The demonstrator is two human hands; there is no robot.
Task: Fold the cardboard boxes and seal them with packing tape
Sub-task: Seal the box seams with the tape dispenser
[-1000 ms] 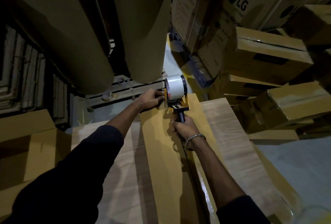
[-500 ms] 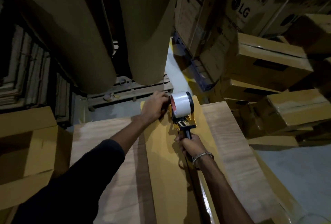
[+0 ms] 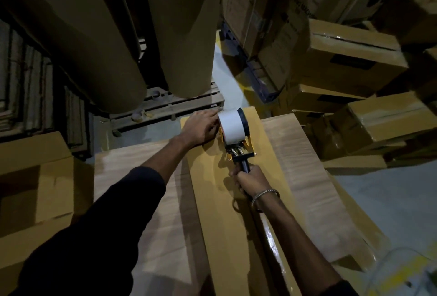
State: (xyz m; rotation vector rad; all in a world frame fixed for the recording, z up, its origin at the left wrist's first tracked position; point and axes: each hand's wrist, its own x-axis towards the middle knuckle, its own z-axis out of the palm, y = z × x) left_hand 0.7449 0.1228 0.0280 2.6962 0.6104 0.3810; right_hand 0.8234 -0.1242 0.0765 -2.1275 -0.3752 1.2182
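Tape dispenser [image 3: 234, 133] nearer, smooth cardboard box [image 3: 208, 201] beneath.

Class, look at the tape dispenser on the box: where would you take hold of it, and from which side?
Grip the tape dispenser by its black handle, coming from the near side, as the right hand does. The handle juts back toward the person, clear of the tape roll, which the left hand steadies.

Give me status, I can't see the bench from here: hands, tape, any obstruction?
Right hand grips tape dispenser handle. Left hand rests flat on the cardboard box beside the roll. Nothing blocking the seam.
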